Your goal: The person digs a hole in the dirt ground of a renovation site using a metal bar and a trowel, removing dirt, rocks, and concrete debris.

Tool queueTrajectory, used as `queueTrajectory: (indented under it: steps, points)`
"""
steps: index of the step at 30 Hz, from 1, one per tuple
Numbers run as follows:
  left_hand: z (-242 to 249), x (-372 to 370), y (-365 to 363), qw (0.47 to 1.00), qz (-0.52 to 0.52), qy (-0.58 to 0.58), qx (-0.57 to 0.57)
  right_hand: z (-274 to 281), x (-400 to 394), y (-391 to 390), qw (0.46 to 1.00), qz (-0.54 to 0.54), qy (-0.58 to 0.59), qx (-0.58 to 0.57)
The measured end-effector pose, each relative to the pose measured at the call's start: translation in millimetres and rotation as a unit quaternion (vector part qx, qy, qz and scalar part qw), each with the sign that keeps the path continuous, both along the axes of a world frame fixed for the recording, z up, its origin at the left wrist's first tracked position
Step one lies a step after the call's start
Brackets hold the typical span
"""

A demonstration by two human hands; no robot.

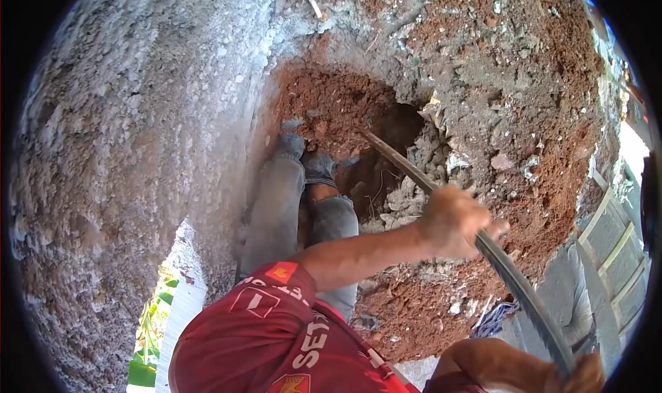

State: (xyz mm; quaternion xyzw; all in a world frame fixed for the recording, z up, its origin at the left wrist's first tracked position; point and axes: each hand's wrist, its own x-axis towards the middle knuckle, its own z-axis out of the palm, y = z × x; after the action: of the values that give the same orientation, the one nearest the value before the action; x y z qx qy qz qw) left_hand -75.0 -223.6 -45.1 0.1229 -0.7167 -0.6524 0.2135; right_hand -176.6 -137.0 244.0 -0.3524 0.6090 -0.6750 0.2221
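A long digging bar (405,164) runs slantwise from the red soil in a pit (331,96) to the lower right. Its far end meets the loose earth, and I cannot make out the tip's shape. My left hand (455,220) is closed around the bar near its middle, with that arm stretched across my body. Farther back, at the lower right edge, my right hand (579,376) grips the bar's near part and is partly dim. My feet in dark shoes (321,169) stand at the pit, below dusty grey trousers (272,207).
A rough, tall wall (138,131) rises close on the left. Crumbly earth with stones (496,117) surrounds the pit on the right. A dark hollow (403,127) opens in the pit's right side. Grey panels (610,241) lie at the far right, near a dark cloth (493,320).
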Motion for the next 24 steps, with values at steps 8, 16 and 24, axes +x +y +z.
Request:
queueTrajectory:
  steps: [8, 16, 24]
  points:
    - [-142.7, -55.0, -54.1, 0.989, -0.094, -0.110, -0.039, -184.1, -2.6, -55.2, 0.962, -0.268, 0.047, 0.020]
    - [-183.2, -26.9, -58.0, 0.983, -0.092, -0.161, -0.022, -223.9, 27.6, -61.8, 0.952, -0.303, -0.047, 0.005]
    - [-34.6, 8.7, 9.6, 0.999, 0.013, 0.043, -0.005, -37.2, 43.6, -16.8, 0.986, -0.165, 0.008, 0.002]
